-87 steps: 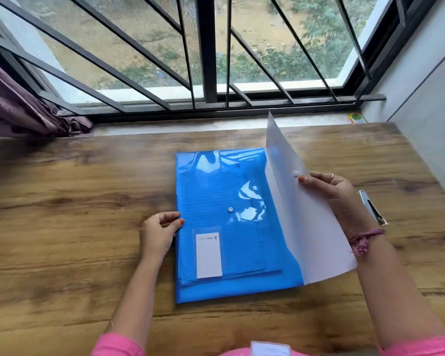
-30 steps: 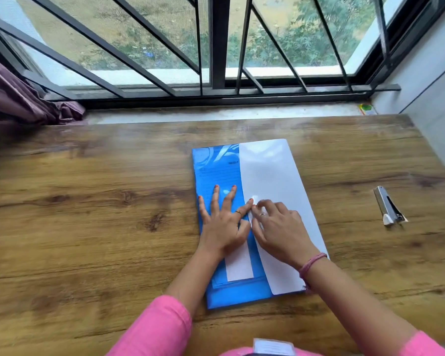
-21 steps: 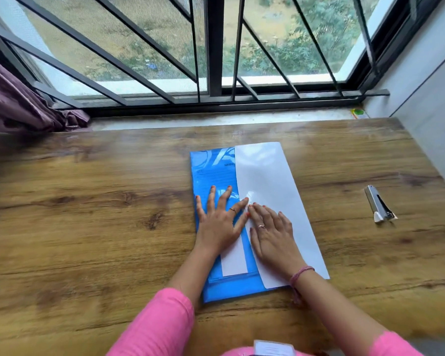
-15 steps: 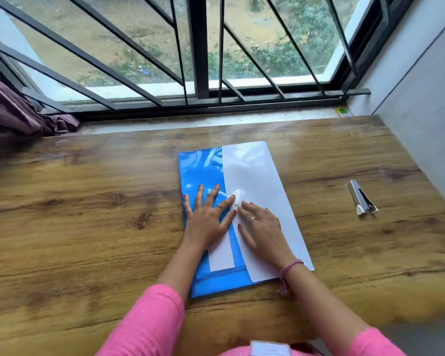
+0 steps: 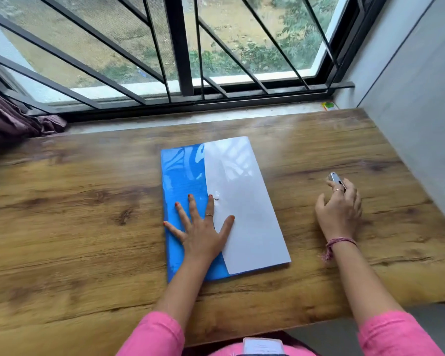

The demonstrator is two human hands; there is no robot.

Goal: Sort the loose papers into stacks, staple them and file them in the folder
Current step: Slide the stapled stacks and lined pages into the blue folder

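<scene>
Two hands are at work in front of us, well apart from each other. Our left hand [image 5: 201, 235] lies flat with its fingers spread wide on the folder [image 5: 183, 181], palm down, straddling the line where the white flap [image 5: 244, 201] overlaps the blue cover; the thumb rests on the flap and the other fingers on the blue. The flap is folded down flat over the right part of the folder, and its small round snap button [image 5: 216, 195] sits just beside our index fingertip. We see faint lines of paper through the blue plastic, so the papers sit inside. The folder lies near the middle of the wooden tabletop [image 5: 75, 214], its long side running away from us, slightly tilted.

Our right hand [image 5: 341, 205] is out to the right of the folder, its fingers curled around the stapler [image 5: 334, 178], whose metal end pokes out beyond the fingertips. A pink thread bracelet [image 5: 338, 242] circles that wrist, and pink sleeves [image 5: 152, 335] cover both forearms near the lower edge. Beyond the tabletop stands a barred window [image 5: 180, 47], with a purple curtain [image 5: 10, 119] bunched at the left.
</scene>
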